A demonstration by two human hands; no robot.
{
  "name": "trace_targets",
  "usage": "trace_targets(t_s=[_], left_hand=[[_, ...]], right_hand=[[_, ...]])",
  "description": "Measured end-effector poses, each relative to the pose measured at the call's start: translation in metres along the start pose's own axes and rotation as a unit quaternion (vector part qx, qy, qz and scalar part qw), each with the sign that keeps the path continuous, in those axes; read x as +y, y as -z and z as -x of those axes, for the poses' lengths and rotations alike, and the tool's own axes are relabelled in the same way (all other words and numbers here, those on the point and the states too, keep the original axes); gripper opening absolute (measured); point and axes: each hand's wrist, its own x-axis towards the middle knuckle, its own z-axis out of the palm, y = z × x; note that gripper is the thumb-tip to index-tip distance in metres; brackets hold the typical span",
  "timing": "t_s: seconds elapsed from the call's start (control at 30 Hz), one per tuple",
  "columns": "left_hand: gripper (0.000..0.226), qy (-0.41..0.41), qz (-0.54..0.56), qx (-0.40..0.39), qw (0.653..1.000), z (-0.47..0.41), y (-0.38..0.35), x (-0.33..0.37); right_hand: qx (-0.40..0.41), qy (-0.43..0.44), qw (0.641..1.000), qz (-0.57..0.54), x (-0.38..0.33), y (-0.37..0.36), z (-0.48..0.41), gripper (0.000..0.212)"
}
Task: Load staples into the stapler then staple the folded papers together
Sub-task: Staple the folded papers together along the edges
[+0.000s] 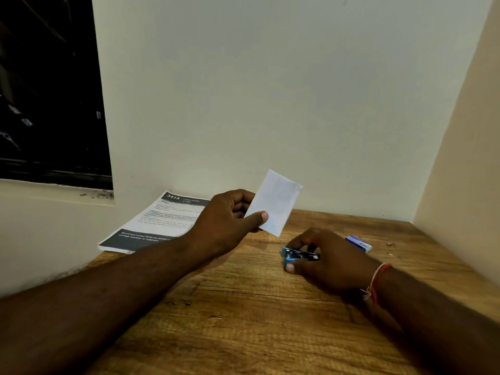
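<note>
- The left hand (230, 215) pinches the folded papers (274, 203) between thumb and curled fingers and holds them raised above the counter (243, 320), tilted, with their far corner pointing up toward the wall.
- The right hand (322, 262) is closed around the small blue stapler (296, 255), low over the counter just below and right of the papers. Only the stapler's front end shows past the fingers, so I cannot tell whether it rests on the wood.
- A small blue-and-white box (358, 242), probably the staples, lies on the counter just behind the right hand.
- A printed sheet (151, 223) lies at the left edge by the wall, clear of the work.
- Judged from this, loading seems finished and the stapling step is in hand: papers and stapler are near but apart.
- The next move calls for bringing a paper edge into the stapler's mouth, keeping the layers aligned, then squeezing firmly.
</note>
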Motion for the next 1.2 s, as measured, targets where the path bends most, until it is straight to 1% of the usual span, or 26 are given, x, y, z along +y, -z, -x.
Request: trace_targets(t_s=[0.07, 0.1, 0.13, 0.17, 0.2, 0.23, 0.27, 0.33, 0.43, 0.6, 0.77, 0.9, 1.03, 1.2], left_hand=[[0.020, -0.005, -0.011, 0.000, 1.000, -0.001, -0.001, -0.002], [0.020, -0.009, -0.021, 0.000, 1.000, -0.001, -0.001, -0.002], [0.019, -0.015, -0.033, -0.001, 0.999, -0.001, -0.001, -0.003], [0.019, -0.022, -0.046, -0.001, 0.999, -0.001, -0.001, -0.003], [0.019, -0.029, -0.056, 0.000, 0.998, -0.001, -0.002, -0.003], [0.019, -0.035, -0.066, -0.001, 0.997, -0.001, -0.002, -0.003], [0.020, -0.040, -0.073, -0.002, 0.997, -0.001, -0.002, -0.002], [0.020, -0.049, -0.086, -0.005, 0.995, -0.001, -0.003, -0.002], [0.019, -0.061, -0.099, -0.012, 0.993, 0.000, -0.002, -0.001], [0.018, -0.088, -0.157, -0.005, 0.984, 0.002, 0.000, -0.001], [0.022, -0.115, -0.193, -0.004, 0.975, 0.006, 0.002, 0.006], [0.023, -0.137, -0.206, -0.008, 0.969, 0.008, 0.003, 0.009], [0.023, -0.141, -0.199, -0.023, 0.970, 0.010, 0.000, 0.009], [0.022, -0.130, -0.174, -0.019, 0.976, 0.009, -0.002, 0.008]], right_hand=[[0.019, 0.004, 1.000, 0.005, 0.001, -0.002, -0.001, 0.024], [0.031, 0.001, 0.999, -0.022, 0.002, -0.004, -0.001, 0.022], [0.042, -0.004, 0.996, -0.084, 0.003, -0.006, -0.001, 0.019], [0.049, -0.005, 0.983, -0.177, 0.003, -0.009, -0.002, 0.014], [0.052, -0.001, 0.964, -0.260, 0.002, -0.011, -0.002, 0.010], [0.062, 0.009, 0.946, -0.317, 0.002, -0.011, -0.001, 0.009], [0.071, 0.021, 0.937, -0.341, 0.001, -0.010, -0.002, 0.011], [0.062, 0.026, 0.926, -0.370, -0.001, -0.009, -0.001, 0.017], [0.045, 0.010, 0.920, -0.390, -0.006, -0.008, 0.002, 0.023], [0.036, 0.023, 0.916, -0.400, -0.007, -0.007, 0.006, 0.025], [0.060, 0.028, 0.909, -0.411, -0.012, -0.002, 0.010, 0.035], [0.069, 0.024, 0.902, -0.426, -0.016, 0.000, 0.012, 0.034], [0.070, 0.023, 0.908, -0.412, -0.018, 0.000, 0.015, 0.032], [0.057, 0.018, 0.922, -0.382, -0.019, -0.002, 0.015, 0.031]])
